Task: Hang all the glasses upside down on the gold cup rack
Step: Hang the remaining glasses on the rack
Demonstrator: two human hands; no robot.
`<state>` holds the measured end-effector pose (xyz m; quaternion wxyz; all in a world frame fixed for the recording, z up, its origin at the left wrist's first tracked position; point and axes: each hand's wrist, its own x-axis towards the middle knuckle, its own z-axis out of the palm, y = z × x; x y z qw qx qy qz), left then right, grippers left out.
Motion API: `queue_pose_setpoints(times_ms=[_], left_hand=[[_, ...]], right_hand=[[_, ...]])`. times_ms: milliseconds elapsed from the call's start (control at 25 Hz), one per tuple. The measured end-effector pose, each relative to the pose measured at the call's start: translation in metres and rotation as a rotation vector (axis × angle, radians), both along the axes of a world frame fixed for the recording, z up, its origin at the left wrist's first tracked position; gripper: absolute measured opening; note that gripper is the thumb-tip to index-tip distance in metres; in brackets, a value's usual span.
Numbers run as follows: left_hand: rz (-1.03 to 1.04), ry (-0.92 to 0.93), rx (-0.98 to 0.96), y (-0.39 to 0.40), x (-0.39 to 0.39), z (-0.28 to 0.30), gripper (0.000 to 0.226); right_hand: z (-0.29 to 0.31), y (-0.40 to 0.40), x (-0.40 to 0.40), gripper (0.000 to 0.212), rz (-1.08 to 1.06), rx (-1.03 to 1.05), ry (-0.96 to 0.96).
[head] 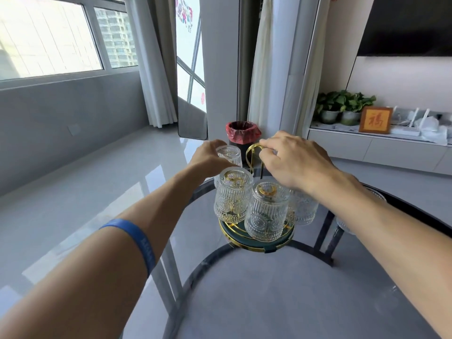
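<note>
Glasses (233,196) crowd the rack (255,155); left hand (210,155) holding one could knock neighbours; right hand (293,157) grips its handle.

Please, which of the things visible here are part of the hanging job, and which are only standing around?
Part of the job:
- gold wire cup rack on round dark tray
- ribbed clear glasses hung upside down
- ribbed clear glass in the left hand
- left hand, right hand

Only standing around:
- black bin with red liner
- green potted plants
- framed gold picture
- blue wristband
</note>
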<state>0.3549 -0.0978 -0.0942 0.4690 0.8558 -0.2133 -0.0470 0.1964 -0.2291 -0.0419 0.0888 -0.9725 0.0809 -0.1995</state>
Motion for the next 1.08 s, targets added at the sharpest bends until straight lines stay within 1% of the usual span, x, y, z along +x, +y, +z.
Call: queue_pose_setpoints(times_ms=[80, 160, 280, 400, 480, 520, 560, 640, 680, 720, 760, 840, 920, 1000, 1040, 1080], left_hand=[[-0.031, -0.008, 0.025, 0.002, 0.004, -0.002, 0.064], [-0.046, -0.025, 0.051, 0.002, 0.004, -0.004, 0.065], [-0.044, -0.038, 0.069, 0.006, 0.001, -0.004, 0.079], [-0.044, 0.009, 0.138, 0.023, -0.005, -0.005, 0.092], [0.034, 0.033, 0.139, 0.042, -0.014, 0.001, 0.089], [0.089, 0.021, 0.099, 0.053, -0.022, 0.005, 0.083], [0.14, -0.015, 0.035, 0.062, -0.034, 0.009, 0.076], [0.204, -0.18, -0.101, 0.072, -0.073, 0.012, 0.063], [0.2, -0.286, -0.148, 0.072, -0.1, 0.007, 0.058], [0.153, -0.363, -0.184, 0.07, -0.131, 0.0, 0.056], [0.069, -0.401, -0.198, 0.066, -0.163, -0.008, 0.055], [-0.128, -0.406, -0.155, 0.045, -0.22, -0.032, 0.057], [-0.258, -0.351, -0.055, 0.013, -0.258, -0.057, 0.061], [-0.306, -0.235, 0.078, -0.016, -0.28, -0.081, 0.065], [-0.317, -0.242, 0.186, -0.028, -0.286, -0.094, 0.068], [-0.323, -0.293, 0.293, -0.037, -0.289, -0.106, 0.071]], right_hand=[[0.0, -0.002, 0.001, 0.048, 0.001, 0.014, -0.005], [0.0, -0.004, 0.001, 0.047, 0.0, 0.031, -0.01], [-0.003, -0.004, 0.0, 0.047, 0.002, 0.041, -0.026], [-0.01, -0.009, 0.004, 0.05, -0.013, 0.066, 0.012], [-0.017, -0.011, -0.002, 0.054, 0.022, 0.128, 0.066], [-0.022, -0.01, -0.01, 0.057, 0.055, 0.171, 0.045], [-0.027, -0.01, -0.023, 0.058, 0.082, 0.215, -0.028], [-0.045, -0.009, -0.059, 0.058, 0.084, 0.321, -0.244], [-0.058, -0.009, -0.081, 0.056, 0.059, 0.378, -0.314], [-0.071, -0.01, -0.103, 0.054, 0.032, 0.43, -0.353], [-0.085, -0.01, -0.123, 0.053, 0.009, 0.467, -0.365], [-0.111, -0.014, -0.161, 0.051, -0.05, 0.509, -0.322], [-0.129, -0.023, -0.193, 0.048, -0.098, 0.537, -0.259], [-0.138, -0.033, -0.22, 0.046, -0.129, 0.542, -0.246], [-0.141, -0.038, -0.231, 0.047, -0.151, 0.54, -0.245], [-0.143, -0.042, -0.241, 0.048, -0.174, 0.54, -0.245]])
